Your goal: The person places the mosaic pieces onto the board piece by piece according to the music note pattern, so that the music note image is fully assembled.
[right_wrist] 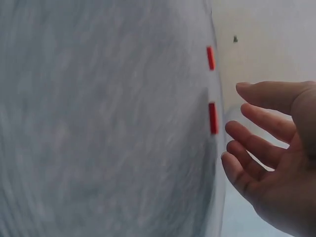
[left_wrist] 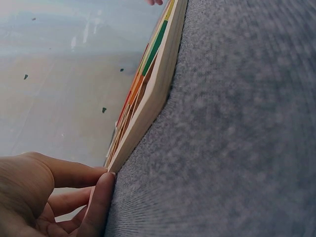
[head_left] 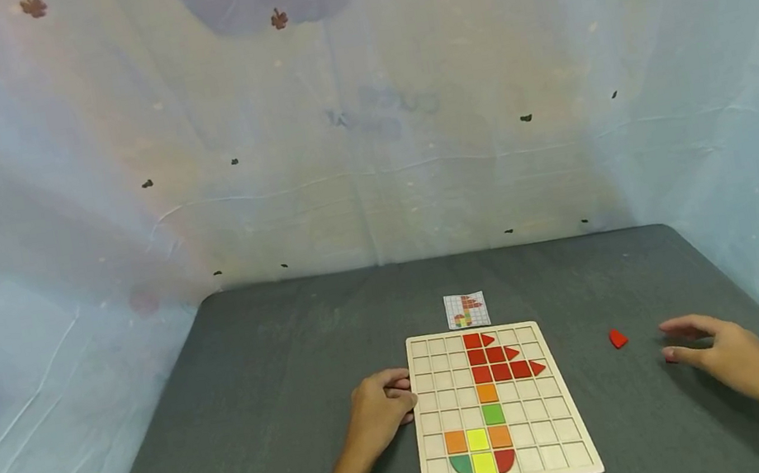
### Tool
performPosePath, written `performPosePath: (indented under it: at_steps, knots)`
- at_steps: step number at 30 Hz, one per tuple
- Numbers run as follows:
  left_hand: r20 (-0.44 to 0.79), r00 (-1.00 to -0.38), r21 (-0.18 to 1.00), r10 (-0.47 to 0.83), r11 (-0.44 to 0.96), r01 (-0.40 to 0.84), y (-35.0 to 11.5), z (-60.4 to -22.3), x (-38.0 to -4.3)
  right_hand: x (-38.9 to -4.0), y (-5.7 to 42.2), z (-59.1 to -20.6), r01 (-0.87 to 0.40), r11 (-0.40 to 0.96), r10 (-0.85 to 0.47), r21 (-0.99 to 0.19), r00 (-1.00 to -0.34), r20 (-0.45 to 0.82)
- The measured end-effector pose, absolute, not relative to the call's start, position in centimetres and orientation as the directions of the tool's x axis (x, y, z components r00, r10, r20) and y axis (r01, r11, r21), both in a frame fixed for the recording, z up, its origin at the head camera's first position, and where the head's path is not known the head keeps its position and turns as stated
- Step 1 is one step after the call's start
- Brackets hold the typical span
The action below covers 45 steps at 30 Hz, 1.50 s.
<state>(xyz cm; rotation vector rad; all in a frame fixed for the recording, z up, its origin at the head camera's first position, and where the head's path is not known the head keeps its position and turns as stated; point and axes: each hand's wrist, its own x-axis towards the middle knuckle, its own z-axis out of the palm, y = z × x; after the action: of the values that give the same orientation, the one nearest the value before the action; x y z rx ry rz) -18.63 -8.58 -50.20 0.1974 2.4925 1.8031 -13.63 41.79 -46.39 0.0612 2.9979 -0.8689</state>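
A pale wooden grid board (head_left: 445,401) lies on the table with coloured tiles set in its squares. My left hand (head_left: 381,408) pinches its left edge between thumb and fingers, also seen in the left wrist view, where the thumb (left_wrist: 101,202) presses the corner of the board. To the right of the board lies a red tile (head_left: 618,338) with a pointed end. My right hand (head_left: 727,358) hovers right of it, fingers spread and holding nothing. In the right wrist view a second red tile (right_wrist: 213,118) lies just beyond the fingertips; in the head view the thumb mostly hides it.
Just behind the board lies a small printed card (head_left: 466,311) showing a coloured grid pattern. The dark grey table (head_left: 279,354) ends at a pale hanging sheet (head_left: 361,214) at the back and sides.
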Motion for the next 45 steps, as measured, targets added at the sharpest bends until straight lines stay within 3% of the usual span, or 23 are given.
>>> performPosePath:
  at_steps: [17,23,36,45]
  knots:
    - [0.033,-0.989,0.948,0.145,0.308,0.077,-8.6,-50.3,-18.6,-13.4,43.5,-46.9,0.02,0.84,-0.021,-0.542,-0.997,-0.07]
    - [0.031,-0.989,0.947,0.143,0.311,0.075,-8.6,-50.3,-18.6,-13.6,43.1,-46.9,0.039,0.874,-0.006,-0.484,-0.996,-0.091]
    - [0.05,-0.987,0.942,0.151,0.32,0.097,-8.6,-50.5,-18.6,-13.4,41.1,-46.8,0.053,0.88,0.032,-0.473,-0.998,-0.052]
    - [0.045,-0.988,0.946,0.149,0.311,0.09,-8.7,-50.5,-18.7,-13.5,37.6,-46.0,-0.036,0.863,-0.015,-0.504,-0.999,0.045]
